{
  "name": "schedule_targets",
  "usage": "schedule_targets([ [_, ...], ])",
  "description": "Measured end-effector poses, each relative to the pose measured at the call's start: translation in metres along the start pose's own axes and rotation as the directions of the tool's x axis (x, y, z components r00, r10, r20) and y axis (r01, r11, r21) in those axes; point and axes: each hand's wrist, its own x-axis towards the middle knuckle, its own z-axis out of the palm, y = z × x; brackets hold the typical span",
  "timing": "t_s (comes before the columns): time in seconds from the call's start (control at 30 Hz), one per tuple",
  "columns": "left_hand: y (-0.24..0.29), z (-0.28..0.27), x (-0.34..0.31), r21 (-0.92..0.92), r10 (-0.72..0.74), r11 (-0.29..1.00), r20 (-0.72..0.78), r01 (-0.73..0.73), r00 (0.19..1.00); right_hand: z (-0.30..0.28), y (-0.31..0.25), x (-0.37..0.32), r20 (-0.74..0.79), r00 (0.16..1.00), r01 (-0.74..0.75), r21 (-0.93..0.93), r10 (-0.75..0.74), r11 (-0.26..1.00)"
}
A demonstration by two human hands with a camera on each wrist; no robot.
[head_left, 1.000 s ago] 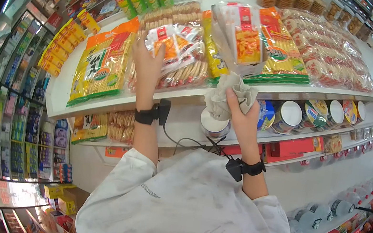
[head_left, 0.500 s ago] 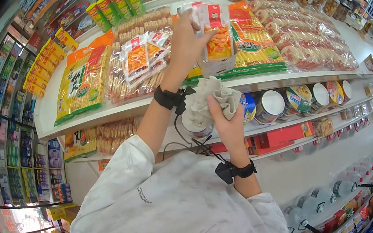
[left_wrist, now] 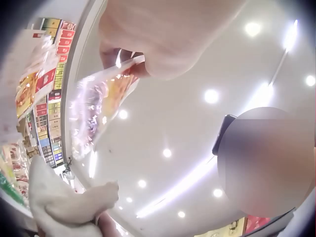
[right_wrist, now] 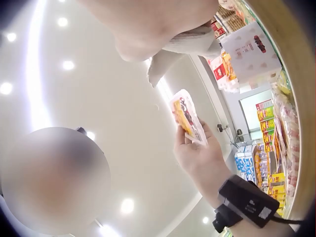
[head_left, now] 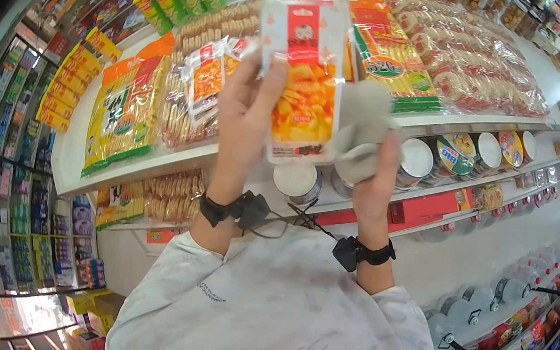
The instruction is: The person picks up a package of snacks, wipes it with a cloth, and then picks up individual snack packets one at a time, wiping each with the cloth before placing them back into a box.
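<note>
My left hand (head_left: 248, 109) pinches the edge of an orange, red and white snack pouch (head_left: 306, 99), held upright above the shelf's front edge in the head view. The same pouch (left_wrist: 106, 96) hangs from the left hand (left_wrist: 158, 34) in the left wrist view. To the right of it, my right hand (head_left: 376, 182) grips a crumpled grey-white cloth (head_left: 363, 126), blurred in the head view. In the right wrist view the cloth (right_wrist: 190, 43) sticks out from under the right hand (right_wrist: 153, 19), while the left hand (right_wrist: 200, 158) has the pouch (right_wrist: 187, 116) between thumb and fingers.
Smaller pouches (head_left: 206, 77) lie on bagged round crackers left of the hands. Yellow noodle bags (head_left: 127, 109) and wrapped flat cakes (head_left: 466, 65) flank them on the white shelf (head_left: 433, 122). Instant noodle cups (head_left: 416, 157) line the shelf below; a box (right_wrist: 252, 54) of pouches stands on top.
The left hand went from the small pouches to the standing box, then came back toward the body with one pouch. The right hand, still gripping the cloth, moved slightly up and right.
</note>
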Motion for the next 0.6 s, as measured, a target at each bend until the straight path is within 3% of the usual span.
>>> schedule_targets([
  [0.03,-0.009,-0.004,-0.004,-0.01,-0.031,0.999,0.007,0.031,1.0,0.006,0.0,-0.001,0.15,0.988,0.046,-0.139,-0.025,0.989],
  [0.1,-0.012,-0.008,-0.011,-0.063,-0.059,0.996,0.008,0.059,0.998,0.022,0.003,0.0,0.276,0.961,0.049,-0.269,0.028,0.962],
  [0.17,0.0,-0.008,-0.022,-0.175,-0.15,0.974,-0.018,0.145,0.989,0.041,0.006,0.004,0.225,0.964,-0.074,-0.276,0.139,0.958],
  [0.2,-0.005,-0.019,-0.029,-0.175,-0.15,0.971,0.086,0.164,0.985,0.043,0.004,0.005,0.2,0.964,-0.116,-0.284,0.177,0.952],
  [0.27,-0.009,-0.026,-0.042,-0.157,-0.13,0.977,0.107,0.146,0.986,0.048,0.001,0.004,0.15,0.955,-0.204,-0.3,0.257,0.932],
  [0.3,-0.01,-0.026,-0.046,-0.146,-0.12,0.98,0.112,0.136,0.986,0.052,0.001,0.004,0.153,0.96,-0.18,-0.304,0.235,0.935],
  [0.37,-0.004,-0.024,-0.049,-0.242,-0.092,0.967,-0.02,0.084,0.996,0.058,0.003,0.002,0.157,0.969,-0.135,-0.307,0.19,0.942],
  [0.47,-0.003,-0.038,-0.039,-0.272,-0.032,0.962,-0.119,-0.002,0.992,0.056,0.012,-0.001,0.029,0.999,0.045,-0.392,-0.036,0.919],
  [0.57,0.006,-0.046,-0.028,-0.421,-0.018,0.905,-0.175,-0.058,0.984,0.065,0.002,0.002,-0.109,0.974,0.167,-0.241,-0.198,0.956],
  [0.6,0.003,-0.048,-0.029,-0.386,-0.073,0.922,-0.158,0.006,0.985,0.067,0.003,-0.002,0.096,0.968,0.25,-0.385,-0.231,0.888],
])
